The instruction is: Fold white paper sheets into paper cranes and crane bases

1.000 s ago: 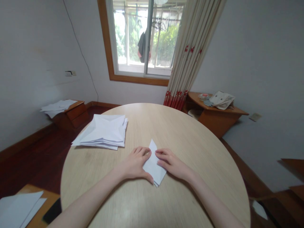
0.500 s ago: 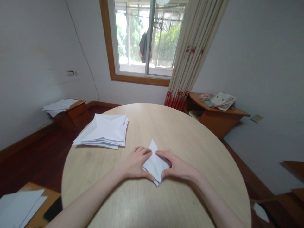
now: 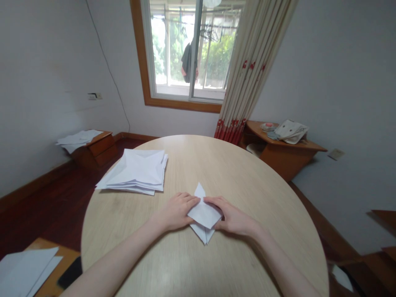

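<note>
A folded sheet of white paper [image 3: 204, 214], shaped like a narrow kite with a pointed tip at the far end, lies on the round wooden table [image 3: 247, 185]. My left hand [image 3: 179, 210] grips its left edge, fingers on top and thumb low at the side. On the opposite edge my right hand [image 3: 230, 215] holds it, fingertips near the upper part and thumb at the lower right. The paper's top layer is lifted at the near end, and the layers beneath show a centre crease. Both thumb tips are partly hidden by the paper.
A stack of creased white paper [image 3: 136, 169] lies at the table's left. More sheets [image 3: 27, 270] and a dark flat object [image 3: 70, 273] rest on a lower surface at bottom left. A corner desk [image 3: 278, 144] holding a cloth bag [image 3: 291, 131] stands behind on the right.
The paper's top layer has come up from the near point, uncovering the layers below. Both thumbs have moved away from that point, up along the edges.
</note>
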